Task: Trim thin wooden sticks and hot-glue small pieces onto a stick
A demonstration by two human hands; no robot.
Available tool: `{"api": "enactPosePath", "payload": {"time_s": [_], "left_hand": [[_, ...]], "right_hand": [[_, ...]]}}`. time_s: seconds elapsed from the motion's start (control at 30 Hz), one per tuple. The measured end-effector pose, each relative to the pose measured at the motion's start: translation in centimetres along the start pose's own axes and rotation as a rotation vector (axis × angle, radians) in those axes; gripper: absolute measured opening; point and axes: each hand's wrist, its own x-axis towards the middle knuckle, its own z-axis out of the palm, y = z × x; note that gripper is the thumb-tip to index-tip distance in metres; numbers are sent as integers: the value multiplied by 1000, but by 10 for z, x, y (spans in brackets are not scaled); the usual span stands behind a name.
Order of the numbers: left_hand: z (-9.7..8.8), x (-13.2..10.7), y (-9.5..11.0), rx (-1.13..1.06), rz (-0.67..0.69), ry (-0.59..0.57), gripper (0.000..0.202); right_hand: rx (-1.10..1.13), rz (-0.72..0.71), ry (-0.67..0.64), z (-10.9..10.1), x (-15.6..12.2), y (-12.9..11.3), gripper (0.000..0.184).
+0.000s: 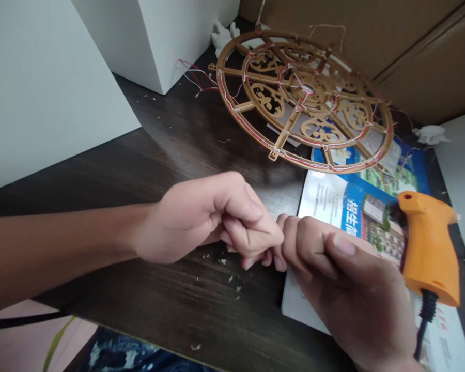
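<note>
My left hand [201,217] and my right hand [333,274] meet knuckle to knuckle just above the dark wooden table [147,160]. Both are closed in a pinch, fingertips pressed together. Whatever lies between the fingers is hidden or too small to name. Behind them a round gold ornamental wheel [306,98], laced with thin red and white wires, rests tilted over the table's far side. An orange glue gun [430,243] lies on its side just right of my right hand, untouched.
A blue and white printed leaflet [333,199] lies under the gun and my right hand. White boxes [42,82] stand at the left and back, brown cardboard [411,41] at the back right. Small white crumbs dot the table. A black cord [422,330] runs off the gun.
</note>
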Motion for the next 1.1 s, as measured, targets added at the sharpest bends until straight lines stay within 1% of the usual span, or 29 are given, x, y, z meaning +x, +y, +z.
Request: {"api": "enactPosePath", "payload": {"time_s": [0.1,0.17,0.23,0.33,0.4,0.43,0.5,0.6,0.7,0.77,0.87,0.93,1.0,1.1], "left_hand": [[1,4,1,-64,15,71,23],[1,6,2,-66,5,94,24],[1,7,1,-37,-14,61,24],[0,5,-3,21,-31,-7,26],[-1,4,-5,26,-19,-28,26],[-2,4,-4,15,-13,-20,26],[-1,4,-2,-20,-20,30,25],[1,7,5,-94,-46,142,27],[2,9,10,-99,-33,187,24],[2,8,11,-27,17,162,24],[2,5,11,175,96,117,24],[3,1,9,338,128,95,24],[2,-3,6,468,146,72,28],[-1,-8,2,541,140,98,35]], "right_hand": [[8,-1,-58,0,0,-1,47],[46,-32,-30,1,-1,-1,45],[60,-42,2,3,-3,-1,46],[22,-1,26,4,-6,-2,52],[-5,12,43,4,-7,-3,54],[-10,14,53,4,-7,-3,55],[6,14,74,4,-8,-5,57],[82,34,88,3,-8,-7,57],[163,41,94,1,-8,-7,53],[228,25,99,-2,-8,-5,49],[303,-12,100,-5,-9,-3,44],[303,-39,109,-6,-8,-1,45],[279,-62,129,-5,-6,-1,47],[231,-82,155,-4,-4,0,50]]}}
